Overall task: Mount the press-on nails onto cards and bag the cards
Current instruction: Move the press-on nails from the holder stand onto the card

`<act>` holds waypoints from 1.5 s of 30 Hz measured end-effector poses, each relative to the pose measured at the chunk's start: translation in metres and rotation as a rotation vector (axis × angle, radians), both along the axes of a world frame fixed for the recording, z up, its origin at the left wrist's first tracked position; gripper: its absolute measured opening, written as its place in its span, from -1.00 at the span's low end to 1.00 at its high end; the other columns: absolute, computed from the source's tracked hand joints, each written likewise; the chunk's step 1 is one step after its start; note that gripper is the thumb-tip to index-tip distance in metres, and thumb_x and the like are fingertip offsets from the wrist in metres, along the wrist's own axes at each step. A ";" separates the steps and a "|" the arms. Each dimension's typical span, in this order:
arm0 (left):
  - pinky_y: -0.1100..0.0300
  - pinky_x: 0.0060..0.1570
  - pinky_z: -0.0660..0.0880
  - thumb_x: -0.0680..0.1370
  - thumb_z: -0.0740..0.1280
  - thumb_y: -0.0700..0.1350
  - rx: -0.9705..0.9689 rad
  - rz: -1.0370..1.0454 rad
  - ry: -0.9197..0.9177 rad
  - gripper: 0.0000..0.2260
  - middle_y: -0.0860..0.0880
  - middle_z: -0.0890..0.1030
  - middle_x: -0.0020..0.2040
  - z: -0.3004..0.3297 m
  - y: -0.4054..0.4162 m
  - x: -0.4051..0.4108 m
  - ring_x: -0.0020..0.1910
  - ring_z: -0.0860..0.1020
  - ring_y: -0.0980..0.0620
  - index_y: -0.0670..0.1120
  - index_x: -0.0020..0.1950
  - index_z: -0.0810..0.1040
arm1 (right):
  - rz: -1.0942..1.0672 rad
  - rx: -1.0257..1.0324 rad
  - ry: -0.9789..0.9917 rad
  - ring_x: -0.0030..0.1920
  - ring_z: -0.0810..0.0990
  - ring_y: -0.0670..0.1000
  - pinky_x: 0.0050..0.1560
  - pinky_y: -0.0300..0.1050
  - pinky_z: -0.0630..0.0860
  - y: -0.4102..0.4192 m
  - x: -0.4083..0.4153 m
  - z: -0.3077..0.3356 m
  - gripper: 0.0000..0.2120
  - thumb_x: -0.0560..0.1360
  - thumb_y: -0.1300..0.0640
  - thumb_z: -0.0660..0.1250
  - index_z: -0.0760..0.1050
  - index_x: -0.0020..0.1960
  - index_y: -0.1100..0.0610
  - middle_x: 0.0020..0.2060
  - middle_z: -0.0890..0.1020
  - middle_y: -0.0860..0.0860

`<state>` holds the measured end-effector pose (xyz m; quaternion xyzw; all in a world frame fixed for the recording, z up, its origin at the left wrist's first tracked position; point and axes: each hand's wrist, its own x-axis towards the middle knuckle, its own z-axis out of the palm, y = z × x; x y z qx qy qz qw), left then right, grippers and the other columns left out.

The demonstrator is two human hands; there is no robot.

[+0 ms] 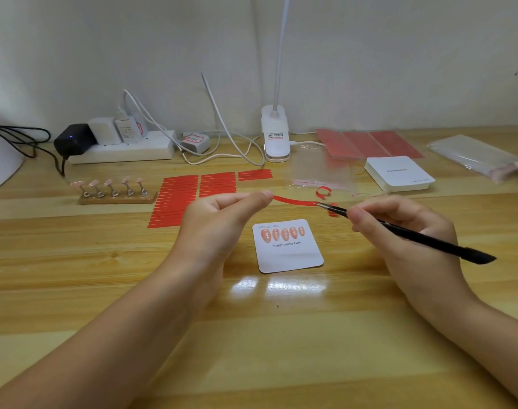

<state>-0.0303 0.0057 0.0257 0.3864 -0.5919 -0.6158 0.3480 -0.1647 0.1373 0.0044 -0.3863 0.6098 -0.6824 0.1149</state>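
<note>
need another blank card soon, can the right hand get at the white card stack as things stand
Probably not yet: the right hand grips black tweezers pinching a red strip. The path to the white card stack looks open.

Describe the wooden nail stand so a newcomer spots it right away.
Start at the white power strip by the back wall. Just in front of it lies the low wooden stand, left of the red strips. It alone carries five metal holders, each topped with a pink nail.

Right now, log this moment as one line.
left hand: pinches red strip | right hand: grips tweezers, tips on strip | card: five nails, on table
</note>
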 end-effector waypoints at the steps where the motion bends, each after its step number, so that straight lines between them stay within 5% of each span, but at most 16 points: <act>1: 0.26 -0.23 0.29 0.31 0.48 -0.03 0.000 -0.002 0.001 -0.85 0.27 0.53 -0.52 0.000 0.000 0.000 -0.48 0.43 0.45 0.02 -0.46 0.63 | -0.004 0.006 -0.002 -0.32 0.57 -0.21 -0.25 -0.45 0.44 0.000 0.000 0.000 -0.85 0.21 -0.09 0.40 0.62 -0.32 -0.04 -0.38 0.63 -0.14; 13: 0.27 -0.24 0.29 0.34 0.47 -0.04 -0.010 -0.011 -0.014 -0.90 0.28 0.53 -0.51 0.000 0.003 0.001 -0.47 0.44 0.45 -0.01 -0.35 0.62 | 0.016 -0.053 0.024 -0.32 0.63 -0.16 -0.24 -0.42 0.48 0.000 0.000 0.003 -0.93 0.26 -0.03 0.40 0.63 -0.27 -0.11 -0.36 0.67 -0.12; 18: 0.60 -0.45 0.30 0.35 0.47 -0.07 -0.024 0.007 -0.028 -0.90 0.30 0.50 -0.55 -0.007 0.001 0.002 -0.45 0.45 0.47 -0.03 -0.34 0.61 | 0.011 -0.046 0.018 -0.32 0.63 -0.17 -0.25 -0.43 0.48 0.001 -0.001 0.003 -0.94 0.27 -0.02 0.40 0.60 -0.28 -0.06 -0.35 0.67 -0.11; 24: 0.32 -0.24 0.26 0.34 0.47 -0.06 0.011 0.021 -0.017 -0.91 0.30 0.50 -0.55 -0.005 0.000 0.001 -0.46 0.43 0.48 -0.03 -0.31 0.61 | 0.036 -0.019 -0.012 -0.33 0.62 -0.20 -0.26 -0.46 0.46 0.000 0.000 0.001 -0.97 0.26 0.02 0.41 0.60 -0.30 -0.06 -0.36 0.66 -0.14; 39: 0.34 -0.20 0.28 0.34 0.48 -0.06 0.007 0.009 -0.018 -0.92 0.30 0.51 -0.53 -0.004 0.001 0.002 -0.45 0.44 0.46 -0.03 -0.31 0.62 | 0.017 -0.020 -0.032 -0.36 0.62 -0.19 -0.27 -0.45 0.46 -0.001 -0.001 0.003 -0.90 0.27 0.06 0.40 0.56 -0.23 0.04 -0.40 0.66 -0.09; 45: 0.58 -0.45 0.31 0.37 0.47 -0.07 -0.075 -0.014 -0.090 -0.92 0.29 0.56 -0.48 -0.008 -0.003 0.006 -0.43 0.45 0.46 -0.01 -0.31 0.64 | 0.020 0.004 -0.008 -0.37 0.61 -0.19 -0.25 -0.45 0.45 0.001 -0.003 0.004 -0.89 0.28 0.04 0.40 0.54 -0.22 0.03 -0.44 0.64 -0.09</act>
